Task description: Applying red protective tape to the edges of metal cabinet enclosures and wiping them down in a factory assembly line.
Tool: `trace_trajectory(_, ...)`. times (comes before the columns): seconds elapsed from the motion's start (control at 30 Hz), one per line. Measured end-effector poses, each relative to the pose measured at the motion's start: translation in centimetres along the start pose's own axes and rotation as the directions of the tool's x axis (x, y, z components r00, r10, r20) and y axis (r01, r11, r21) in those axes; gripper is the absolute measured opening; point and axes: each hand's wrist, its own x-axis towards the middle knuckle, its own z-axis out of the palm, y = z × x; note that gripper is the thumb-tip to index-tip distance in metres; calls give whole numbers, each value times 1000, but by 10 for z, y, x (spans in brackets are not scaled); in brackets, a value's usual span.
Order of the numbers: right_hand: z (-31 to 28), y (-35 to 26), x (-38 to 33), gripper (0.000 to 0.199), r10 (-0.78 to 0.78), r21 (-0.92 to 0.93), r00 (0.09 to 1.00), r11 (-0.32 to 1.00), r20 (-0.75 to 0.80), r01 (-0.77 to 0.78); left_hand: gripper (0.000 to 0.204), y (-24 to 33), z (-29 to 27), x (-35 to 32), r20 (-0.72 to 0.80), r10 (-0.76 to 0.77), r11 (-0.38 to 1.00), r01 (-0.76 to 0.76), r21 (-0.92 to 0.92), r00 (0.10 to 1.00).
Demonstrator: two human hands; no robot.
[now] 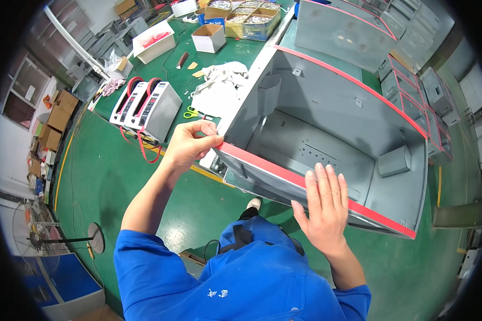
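Head view, looking down over my blue sleeves. My left hand [190, 143] is closed in a pinch on the near-left corner of the grey metal cabinet [326, 123], thumb and fingers gripping the end of the red tape strip [284, 174] where it meets that corner. My right hand [325, 206] is flat and open, fingers together and extended, palm pressing on the same strip further along the front rim; it grips nothing.

The strip's long axis runs from my left hand, past my right, and on to the cabinet's far right corner, sloping down and to the right in the frame. Both hands sit on that axis, well apart. The left hand holds the strip's end; the right hand is the nearer to the stretch that lies beyond it, to its right. The cabinet's open interior lies directly ahead of both hands, with a small grey bracket [395, 160] on the inner wall beyond the right hand.

Left of my left hand, two grey tape dispensers [150, 107] stand on the green bench [171, 59], touching each other. Just beyond that hand lie green-handled scissors [194, 114] and a crumpled white cloth [219, 85].
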Motion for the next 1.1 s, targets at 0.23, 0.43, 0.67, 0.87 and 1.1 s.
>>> trace_trajectory(0.23,18,-9,5,56,-48,-46,999,998,-8,48,14,0,-3,-1,37,-6,1000,6,-3,999)
trace_trajectory(0.43,20,-10,4,58,-44,-43,999,998,-10,44,13,0,-5,0,23,-19,1000,19,9,1000)
trace_trajectory(0.67,18,-12,6,57,-48,-44,999,998,-3,48,16,8,0,-3,-27,-49,994,51,92,998)
trace_trajectory(0.87,19,-14,6,53,-52,-61,999,997,-4,51,15,12,3,-5,-54,-60,990,67,122,997)
trace_trajectory(1.1,18,-14,7,53,-59,-59,998,996,10,60,13,7,0,-3,-34,-31,986,36,165,999)
